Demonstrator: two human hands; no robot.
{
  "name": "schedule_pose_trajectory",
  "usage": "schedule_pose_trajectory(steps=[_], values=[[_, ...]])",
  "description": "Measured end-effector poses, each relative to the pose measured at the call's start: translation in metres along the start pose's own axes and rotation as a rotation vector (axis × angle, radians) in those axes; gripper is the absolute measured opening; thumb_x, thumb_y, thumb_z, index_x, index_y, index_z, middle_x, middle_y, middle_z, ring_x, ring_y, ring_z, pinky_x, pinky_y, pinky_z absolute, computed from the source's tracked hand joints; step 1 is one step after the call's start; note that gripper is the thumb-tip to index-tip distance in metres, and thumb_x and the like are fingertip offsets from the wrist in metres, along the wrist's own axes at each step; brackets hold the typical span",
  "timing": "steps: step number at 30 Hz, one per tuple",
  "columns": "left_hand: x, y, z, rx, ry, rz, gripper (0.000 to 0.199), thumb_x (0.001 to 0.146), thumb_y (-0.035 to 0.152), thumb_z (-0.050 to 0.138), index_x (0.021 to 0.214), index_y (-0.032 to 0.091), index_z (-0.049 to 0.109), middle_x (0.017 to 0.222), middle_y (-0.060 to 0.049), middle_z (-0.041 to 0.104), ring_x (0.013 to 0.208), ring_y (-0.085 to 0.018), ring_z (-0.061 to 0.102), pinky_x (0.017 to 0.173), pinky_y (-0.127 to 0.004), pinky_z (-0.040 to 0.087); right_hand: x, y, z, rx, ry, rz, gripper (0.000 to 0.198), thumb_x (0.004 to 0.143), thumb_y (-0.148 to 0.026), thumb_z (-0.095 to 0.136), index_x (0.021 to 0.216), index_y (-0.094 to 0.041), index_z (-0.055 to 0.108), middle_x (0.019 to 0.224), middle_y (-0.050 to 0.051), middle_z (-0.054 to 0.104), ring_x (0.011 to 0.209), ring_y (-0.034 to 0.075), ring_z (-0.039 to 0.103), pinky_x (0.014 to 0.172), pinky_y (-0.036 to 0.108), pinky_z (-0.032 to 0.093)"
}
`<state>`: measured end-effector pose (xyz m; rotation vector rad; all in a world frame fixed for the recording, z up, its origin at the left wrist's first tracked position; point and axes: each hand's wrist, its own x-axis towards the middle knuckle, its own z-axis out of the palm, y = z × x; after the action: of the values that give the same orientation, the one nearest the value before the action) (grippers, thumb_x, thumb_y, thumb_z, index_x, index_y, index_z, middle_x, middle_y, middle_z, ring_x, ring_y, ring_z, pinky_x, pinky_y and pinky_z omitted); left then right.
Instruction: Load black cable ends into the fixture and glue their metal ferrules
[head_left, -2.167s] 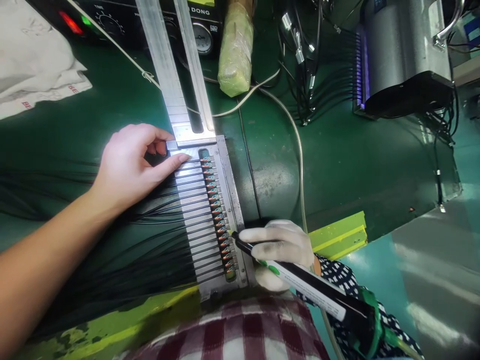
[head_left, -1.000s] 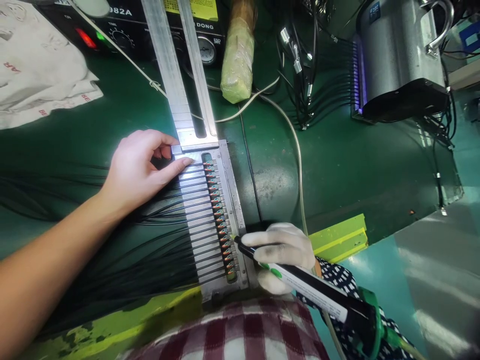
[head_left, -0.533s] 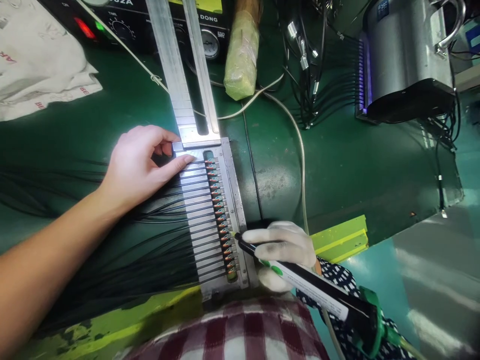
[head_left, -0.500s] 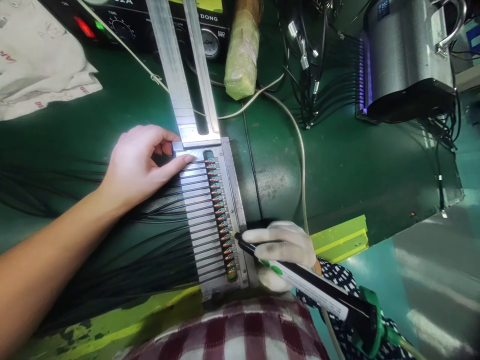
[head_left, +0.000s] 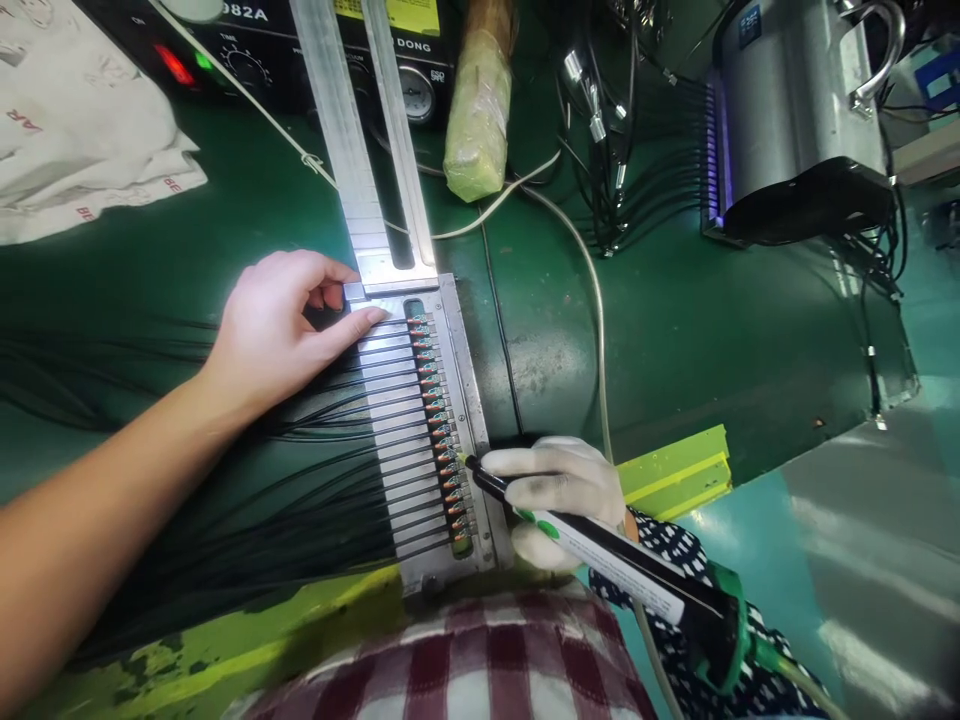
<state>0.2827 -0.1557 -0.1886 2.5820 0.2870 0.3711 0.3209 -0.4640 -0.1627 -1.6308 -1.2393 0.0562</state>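
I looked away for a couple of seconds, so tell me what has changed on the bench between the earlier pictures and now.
The right hand, gloved, has slid the pen tool it grips a little farther up the row of connectors; its tip now sits a slot or so higher. The left hand still rests on the top of the metal fixture, over the black cables. Nothing was picked up or let go.

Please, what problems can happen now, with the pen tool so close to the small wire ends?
The pen tool in the gloved right hand has its tip at the row of wire ends; a slip could touch a neighbouring one. The bare left hand presses the black wires on the metal holder; lifting it might loosen them.
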Motion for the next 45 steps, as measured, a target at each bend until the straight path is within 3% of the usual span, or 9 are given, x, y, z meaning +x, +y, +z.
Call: schedule_pose_trajectory(steps=[6,45], values=[[0.000,-0.001,0.001,0.003,-0.002,-0.001,0.035,0.082,0.054,0.059,0.090,0.019,0.059,0.072,0.001,0.054,0.069,-0.017,0.050,0.066,-0.029,0.037,-0.009,-0.007,-0.006,0.029,0.013,-0.043,0.016,0.088,-0.037,0.057,0.097,-0.024,0.058,0.103,0.007,0.075,0.069,0.015,0.071,0.058,0.027,0.052],[0.000,0.002,0.000,-0.020,-0.005,-0.024,0.041,0.082,0.058,0.060,0.090,0.017,0.060,0.073,0.001,0.051,0.070,-0.014,0.047,0.067,-0.026,0.035,-0.015,-0.012,0.000,0.000,0.009,0.030,0.010,0.085,-0.033,0.058,0.086,-0.023,0.059,0.097,0.005,0.076,0.068,0.014,0.071,0.059,0.028,0.051]])
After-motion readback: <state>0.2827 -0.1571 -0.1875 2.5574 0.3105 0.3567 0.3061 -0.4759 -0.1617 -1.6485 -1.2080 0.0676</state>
